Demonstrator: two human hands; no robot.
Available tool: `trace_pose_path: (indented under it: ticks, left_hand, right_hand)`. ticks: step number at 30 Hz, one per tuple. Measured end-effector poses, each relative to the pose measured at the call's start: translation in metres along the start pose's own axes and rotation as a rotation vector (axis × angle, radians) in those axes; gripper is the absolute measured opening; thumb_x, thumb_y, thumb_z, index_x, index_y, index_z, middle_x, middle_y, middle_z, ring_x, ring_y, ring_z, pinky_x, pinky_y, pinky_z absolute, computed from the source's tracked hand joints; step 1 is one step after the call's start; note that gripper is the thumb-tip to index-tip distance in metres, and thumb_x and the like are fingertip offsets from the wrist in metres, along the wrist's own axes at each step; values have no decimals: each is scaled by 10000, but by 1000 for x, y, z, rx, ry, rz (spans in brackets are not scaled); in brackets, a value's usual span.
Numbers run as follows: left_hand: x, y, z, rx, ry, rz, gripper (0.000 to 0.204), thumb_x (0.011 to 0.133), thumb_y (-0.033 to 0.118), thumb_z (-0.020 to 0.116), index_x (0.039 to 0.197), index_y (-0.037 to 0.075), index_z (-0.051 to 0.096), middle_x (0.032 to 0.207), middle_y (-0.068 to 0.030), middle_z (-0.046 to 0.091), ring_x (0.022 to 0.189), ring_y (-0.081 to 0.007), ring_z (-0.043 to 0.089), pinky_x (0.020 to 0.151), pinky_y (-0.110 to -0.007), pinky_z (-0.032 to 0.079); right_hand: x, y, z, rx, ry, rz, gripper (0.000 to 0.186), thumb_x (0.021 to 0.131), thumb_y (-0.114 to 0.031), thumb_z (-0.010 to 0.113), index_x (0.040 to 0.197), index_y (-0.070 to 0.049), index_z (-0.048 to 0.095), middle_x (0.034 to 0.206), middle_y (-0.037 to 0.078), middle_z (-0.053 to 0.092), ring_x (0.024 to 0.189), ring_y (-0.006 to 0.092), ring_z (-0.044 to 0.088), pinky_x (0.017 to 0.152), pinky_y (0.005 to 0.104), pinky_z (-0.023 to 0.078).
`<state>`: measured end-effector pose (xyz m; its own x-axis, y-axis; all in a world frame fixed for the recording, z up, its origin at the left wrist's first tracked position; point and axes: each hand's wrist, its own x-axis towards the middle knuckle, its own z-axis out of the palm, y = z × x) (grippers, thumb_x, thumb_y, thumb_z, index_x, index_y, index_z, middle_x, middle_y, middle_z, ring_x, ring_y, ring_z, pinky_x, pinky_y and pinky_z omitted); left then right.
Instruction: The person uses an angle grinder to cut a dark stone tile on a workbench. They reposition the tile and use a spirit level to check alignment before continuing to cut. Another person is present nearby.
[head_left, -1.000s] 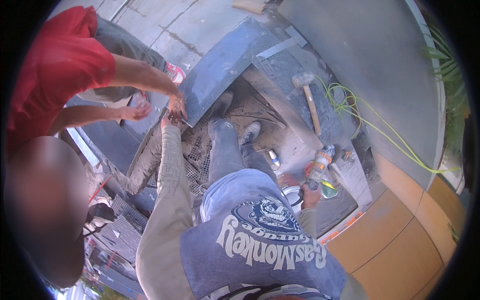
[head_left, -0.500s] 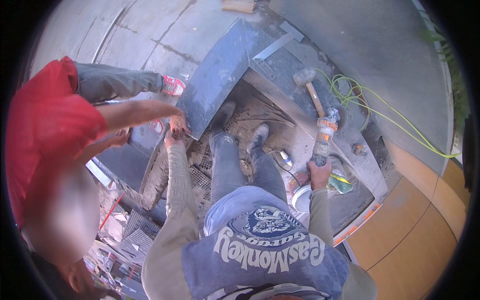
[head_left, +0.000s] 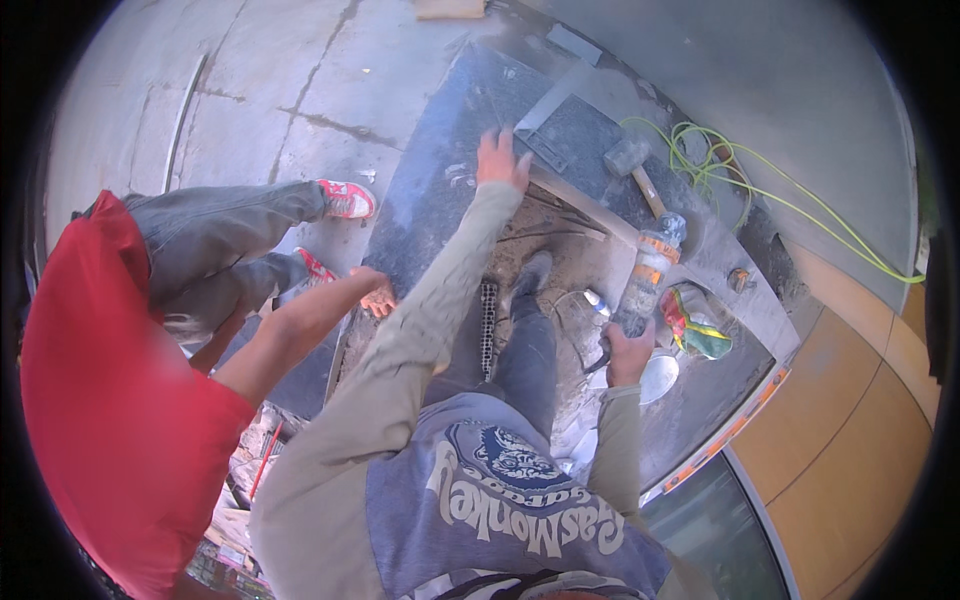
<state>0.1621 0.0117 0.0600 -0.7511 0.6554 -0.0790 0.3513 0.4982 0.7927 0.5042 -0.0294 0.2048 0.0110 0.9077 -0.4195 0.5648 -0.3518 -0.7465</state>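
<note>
My left hand (head_left: 501,160) reaches forward with fingers apart at the inner edge of a dark stone slab (head_left: 425,185), left of a flat metal square (head_left: 552,108). Motion blurs it slightly, so contact is unclear. My right hand (head_left: 630,352) grips a dusty cylindrical power tool with orange bands (head_left: 652,266). Beyond the tool lies a mallet (head_left: 627,158) with a wooden handle. Beside my right hand are a red, yellow and green item (head_left: 703,333) and a white bucket (head_left: 660,380). A co-worker's hand (head_left: 378,300) is at the slab's near left edge.
A co-worker in a red shirt (head_left: 120,390) crouches at the left. A yellow-green hose or cord (head_left: 800,207) loops at the right beside a grey wall (head_left: 790,90) and orange panels (head_left: 820,440). A metal strip (head_left: 184,120) lies on the paving (head_left: 250,70).
My left hand has left the slab's near corner and moved forward, opening near the metal square. My right hand still holds the tool. The co-worker's body has shifted downward in the picture.
</note>
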Motion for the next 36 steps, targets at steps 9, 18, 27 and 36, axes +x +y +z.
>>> trace_pose_path:
  ticks: [9,18,27,36]
  left_hand:
    - [20,63,86,305,-228,46,529,828,279,813,1308,180,615,1286,-111,531,1194,-367,533,976,-452,516]
    - [-31,64,115,151,-59,-54,571,813,223,778,1324,82,566,1266,-143,570,1183,-381,568,934,-492,529]
    - [-57,19,10,-999,-805,-414,630,827,169,786,1372,-8,524,1166,-92,677,1009,-209,681,839,-343,566]
    - [64,-38,-57,-1110,-320,-674,312,804,168,774,1041,28,626,858,-115,698,695,-275,688,677,-417,597]
  right_hand:
    - [-28,39,-24,-162,57,-70,530,721,-77,757,1205,9,560,948,87,660,812,195,655,758,332,538]
    - [-3,22,-42,-219,-96,-38,690,720,-105,763,1342,59,511,1197,204,628,1106,309,620,1005,389,473]
    - [52,-45,92,-93,-338,-331,631,724,-159,788,1287,-1,551,1125,210,672,1037,327,670,912,414,523]
    - [76,-86,255,-192,-512,-492,791,733,-196,803,1398,6,425,1207,299,651,1109,462,644,949,517,520]
